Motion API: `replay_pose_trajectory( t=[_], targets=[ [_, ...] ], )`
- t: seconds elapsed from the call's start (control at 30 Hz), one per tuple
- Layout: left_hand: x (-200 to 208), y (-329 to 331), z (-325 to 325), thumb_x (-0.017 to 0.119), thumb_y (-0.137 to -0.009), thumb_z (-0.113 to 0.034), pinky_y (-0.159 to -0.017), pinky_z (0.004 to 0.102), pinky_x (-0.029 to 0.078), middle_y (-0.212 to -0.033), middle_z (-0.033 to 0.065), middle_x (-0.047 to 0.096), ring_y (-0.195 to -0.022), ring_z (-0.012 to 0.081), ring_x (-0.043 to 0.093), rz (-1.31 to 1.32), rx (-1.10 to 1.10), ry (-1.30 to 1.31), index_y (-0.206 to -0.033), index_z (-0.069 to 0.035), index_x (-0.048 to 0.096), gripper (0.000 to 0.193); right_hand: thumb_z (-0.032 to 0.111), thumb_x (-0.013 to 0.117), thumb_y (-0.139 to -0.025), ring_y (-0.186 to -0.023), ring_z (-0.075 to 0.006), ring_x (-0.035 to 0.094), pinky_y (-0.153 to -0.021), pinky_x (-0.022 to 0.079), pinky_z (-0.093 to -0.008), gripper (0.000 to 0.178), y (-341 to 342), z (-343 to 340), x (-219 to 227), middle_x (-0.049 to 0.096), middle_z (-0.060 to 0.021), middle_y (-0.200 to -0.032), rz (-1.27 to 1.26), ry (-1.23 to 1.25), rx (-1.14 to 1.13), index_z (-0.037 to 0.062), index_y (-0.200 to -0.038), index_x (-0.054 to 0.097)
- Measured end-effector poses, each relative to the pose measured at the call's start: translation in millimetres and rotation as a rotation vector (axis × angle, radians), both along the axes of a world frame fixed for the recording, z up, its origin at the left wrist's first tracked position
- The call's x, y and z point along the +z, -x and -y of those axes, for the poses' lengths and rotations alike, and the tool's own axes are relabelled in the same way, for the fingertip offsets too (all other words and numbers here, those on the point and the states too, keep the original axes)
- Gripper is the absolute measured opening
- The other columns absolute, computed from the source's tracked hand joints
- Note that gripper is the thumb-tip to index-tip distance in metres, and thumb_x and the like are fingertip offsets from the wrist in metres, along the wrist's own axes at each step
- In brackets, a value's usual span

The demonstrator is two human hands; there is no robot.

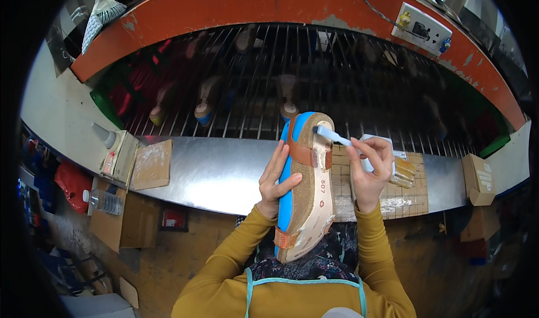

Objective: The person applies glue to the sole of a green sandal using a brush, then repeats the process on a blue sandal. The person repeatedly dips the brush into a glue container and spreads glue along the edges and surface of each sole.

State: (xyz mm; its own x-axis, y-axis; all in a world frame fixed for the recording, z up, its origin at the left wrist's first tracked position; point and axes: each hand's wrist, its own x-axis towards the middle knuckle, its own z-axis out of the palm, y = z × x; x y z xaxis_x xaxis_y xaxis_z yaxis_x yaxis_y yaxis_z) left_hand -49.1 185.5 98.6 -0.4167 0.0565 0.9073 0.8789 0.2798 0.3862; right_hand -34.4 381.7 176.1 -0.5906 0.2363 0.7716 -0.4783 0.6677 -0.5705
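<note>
My left hand [275,177] is wrapped round the side of an unfinished sandal [307,200], held upside down above the metal ledge in front of me. The sandal has a blue side, brown cork and brown straps, and a pale last shows in its underside. Between the fingertips of my right hand [371,169] is a small pale-blue brush [335,136] like a toothbrush. Its dark bristle end touches the sandal's bottom near the far end. Partly hidden by my right hand is a white container [368,140]. Tan flat pieces [403,172] lie beside it.
A gridded cardboard sheet [416,200] covers the ledge's right part; another cardboard piece [152,164] lies left. Beyond, an orange-framed conveyor [252,93] of dark bars carries several shoes. A pointed-cap bottle [105,135] and clear plastic bottle [105,201] stand left, a small carton [478,180] right.
</note>
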Motion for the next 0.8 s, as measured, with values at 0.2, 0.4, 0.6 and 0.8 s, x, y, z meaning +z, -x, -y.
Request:
replay_pose_trajectory(
  t=[0.2,0.4,0.6,0.8],
  targets=[
    [11,1,2,0.077,-0.076,-0.013,-0.100,0.0486,0.049,-0.139,0.0226,0.051,-0.126,0.0464,0.049,-0.029,0.001,0.046,-0.116,-0.028,0.060,0.046,0.012,0.082,-0.073,-0.073,-0.0114,0.052,-0.080,0.034,-0.0290,0.021,-1,-15,-3,0.058,-0.0020,-0.091,0.037,0.010,0.116,0.0104,-0.094,0.077],
    [17,3,3,0.078,-0.073,-0.012,-0.099,0.0483,0.049,-0.139,0.0218,0.051,-0.126,0.0459,0.050,-0.041,-0.025,0.081,-0.117,-0.029,0.061,0.050,0.014,0.082,-0.072,-0.069,-0.0117,0.051,-0.076,0.035,-0.0294,0.020,-3,-29,10,0.058,-0.0010,-0.088,0.052,-0.145,0.116,0.0103,-0.092,0.077],
    [22,4,3,0.079,-0.072,-0.013,-0.099,0.0486,0.049,-0.139,0.0214,0.051,-0.126,0.0458,0.049,-0.030,-0.049,0.096,-0.117,-0.028,0.061,0.050,0.015,0.082,-0.072,-0.064,-0.0110,0.049,-0.073,0.034,-0.0284,0.018,1,-43,20,0.057,-0.0003,-0.085,0.143,-0.125,0.256,0.0103,-0.090,0.077],
    [21,-1,2,0.080,-0.071,-0.014,-0.102,0.0486,0.047,-0.140,0.0217,0.050,-0.128,0.0456,0.048,0.021,-0.080,0.067,-0.115,-0.025,0.062,0.049,0.015,0.082,-0.072,-0.066,-0.0107,0.049,-0.074,0.033,-0.0281,0.020,-4,-42,12,0.057,0.0002,-0.081,0.114,-0.153,0.236,0.0092,-0.090,0.077]
  ],
)
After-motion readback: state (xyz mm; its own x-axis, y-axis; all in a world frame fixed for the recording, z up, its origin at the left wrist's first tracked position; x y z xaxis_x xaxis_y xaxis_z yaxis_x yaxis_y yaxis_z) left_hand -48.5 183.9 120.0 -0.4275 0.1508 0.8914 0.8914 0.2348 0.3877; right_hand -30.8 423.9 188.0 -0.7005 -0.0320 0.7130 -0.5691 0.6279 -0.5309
